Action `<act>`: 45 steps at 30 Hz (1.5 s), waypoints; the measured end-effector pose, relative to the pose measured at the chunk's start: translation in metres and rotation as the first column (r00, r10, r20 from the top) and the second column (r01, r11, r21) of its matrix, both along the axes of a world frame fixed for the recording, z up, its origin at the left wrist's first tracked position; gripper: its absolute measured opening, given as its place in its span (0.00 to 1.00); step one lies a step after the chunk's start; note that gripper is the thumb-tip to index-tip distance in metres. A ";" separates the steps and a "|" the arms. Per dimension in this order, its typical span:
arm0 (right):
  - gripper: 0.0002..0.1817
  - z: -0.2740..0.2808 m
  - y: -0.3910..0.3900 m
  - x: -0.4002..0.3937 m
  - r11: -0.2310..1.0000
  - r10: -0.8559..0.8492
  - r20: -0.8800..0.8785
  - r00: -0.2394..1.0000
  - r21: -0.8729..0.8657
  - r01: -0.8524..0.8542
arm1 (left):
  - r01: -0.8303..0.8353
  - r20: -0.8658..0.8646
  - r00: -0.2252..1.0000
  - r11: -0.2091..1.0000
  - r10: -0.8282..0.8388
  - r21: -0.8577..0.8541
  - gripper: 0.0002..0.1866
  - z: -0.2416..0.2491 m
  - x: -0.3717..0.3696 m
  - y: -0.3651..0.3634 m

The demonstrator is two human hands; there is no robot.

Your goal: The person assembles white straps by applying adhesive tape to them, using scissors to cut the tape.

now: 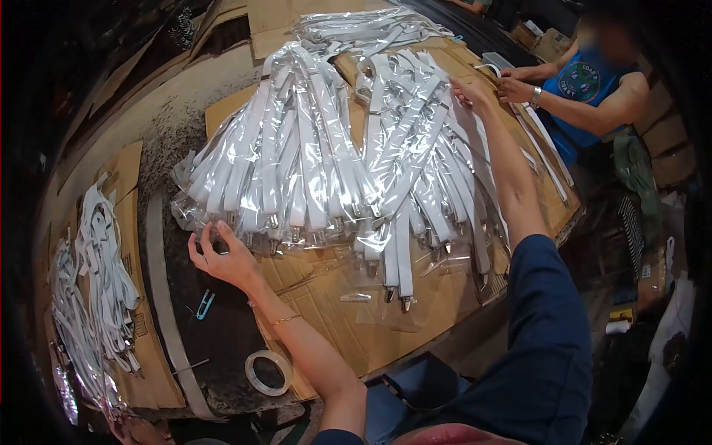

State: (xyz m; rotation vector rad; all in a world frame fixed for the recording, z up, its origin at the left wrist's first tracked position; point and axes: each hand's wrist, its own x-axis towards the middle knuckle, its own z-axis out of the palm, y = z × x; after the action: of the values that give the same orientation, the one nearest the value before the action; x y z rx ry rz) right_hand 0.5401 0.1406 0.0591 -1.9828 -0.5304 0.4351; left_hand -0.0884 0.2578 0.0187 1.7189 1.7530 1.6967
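White suspenders with metal clips, in clear plastic sleeves, lie in a fanned left pile and a looser, crossed right pile. My left hand is at the lower left edge of the fanned pile, by the clip ends. Its fingers are curved and apart, with nothing seen between them. My right hand reaches to the upper right edge of the looser pile. Its fingers are closed at the top end of a bagged pair there; the exact grip is partly hidden.
Cardboard lies under the piles. A tape roll and blue thread snips are near my left forearm. More white straps lie at left, more bagged ones at the back. A co-worker handles white straps at right.
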 end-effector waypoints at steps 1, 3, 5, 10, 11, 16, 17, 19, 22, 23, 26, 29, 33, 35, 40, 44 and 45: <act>0.25 0.002 0.004 -0.004 0.999 -0.038 -0.026 0.999 -0.005 0.038 | -0.005 0.000 1.000 1.000 0.005 0.002 0.14 0.000 -0.001 -0.001; 0.26 0.007 0.010 -0.006 0.999 -0.047 -0.069 0.997 -0.017 0.046 | 0.013 0.046 0.999 1.000 -0.013 -0.003 0.15 0.001 0.000 0.000; 0.26 0.014 0.018 -0.003 0.998 -0.058 -0.111 0.992 -0.028 0.055 | 0.010 0.048 0.999 1.000 -0.010 -0.002 0.15 0.001 -0.001 0.001; 0.15 0.031 0.021 -0.003 0.992 0.121 -0.113 0.986 0.048 -0.116 | 0.002 0.043 0.999 1.000 -0.001 -0.017 0.14 0.001 -0.001 0.002; 0.14 0.036 0.022 -0.008 0.992 0.095 -0.155 0.983 0.101 -0.080 | 0.003 0.048 0.999 1.000 -0.002 -0.020 0.14 0.000 -0.001 0.002; 0.11 0.055 0.016 -0.016 0.951 0.231 -0.202 0.952 0.252 -0.178 | 0.013 0.062 0.998 1.000 -0.013 -0.002 0.15 -0.003 -0.001 0.004; 0.12 0.060 0.016 -0.019 0.927 0.281 -0.222 0.934 0.316 -0.204 | 0.010 0.059 0.998 1.000 -0.010 -0.001 0.15 -0.003 -0.001 0.004; 0.16 0.073 0.016 -0.026 0.889 0.337 -0.198 0.921 0.388 -0.242 | 0.014 0.061 0.998 1.000 -0.015 0.004 0.15 -0.003 0.001 0.004; 0.17 0.096 0.011 -0.039 0.766 0.493 -0.099 0.864 0.522 -0.377 | 0.002 0.039 0.999 1.000 -0.003 0.022 0.15 -0.005 0.001 0.006; 0.15 0.104 0.011 -0.047 0.741 0.449 -0.038 0.893 0.574 -0.348 | 0.001 0.060 0.998 0.999 -0.003 0.040 0.14 -0.004 0.001 0.006; 0.14 0.153 -0.009 -0.079 0.683 0.393 0.108 0.913 0.630 -0.369 | -0.016 0.098 0.995 0.988 0.001 0.152 0.13 0.003 0.000 0.006; 0.16 0.213 -0.039 -0.098 0.587 0.408 0.280 0.869 0.649 -0.485 | 0.007 0.156 0.986 0.952 -0.058 0.307 0.10 0.012 0.007 0.002; 0.17 0.284 -0.097 -0.166 0.516 0.401 0.377 0.835 0.660 -0.546 | 0.396 0.035 0.897 0.837 -0.440 0.378 0.05 0.079 0.049 -0.053; 0.19 0.308 -0.115 -0.191 0.494 0.460 0.424 0.781 0.609 -0.621 | 0.662 0.058 0.697 0.673 -0.714 0.332 0.12 0.138 0.102 -0.092; 0.20 0.334 -0.150 -0.268 0.490 0.489 0.372 0.789 0.631 -0.601 | 0.972 0.108 -0.010 0.016 -0.994 0.233 0.29 0.302 0.187 -0.138; 0.21 0.349 -0.172 -0.300 0.457 0.603 0.369 0.708 0.568 -0.685 | 0.997 0.198 -0.073 -0.071 -0.977 0.014 0.22 0.355 0.157 -0.157; 0.22 0.357 -0.181 -0.312 0.476 0.636 0.362 0.682 0.512 -0.715 | 0.998 0.189 -0.048 -0.041 -0.981 0.042 0.19 0.361 0.149 -0.162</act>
State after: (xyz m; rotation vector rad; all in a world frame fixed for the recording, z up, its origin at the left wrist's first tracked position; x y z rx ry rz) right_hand 0.2286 -0.0406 0.4157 -1.0700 -1.3843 0.5286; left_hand 0.0608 0.0962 0.3793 1.8210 0.0326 0.8276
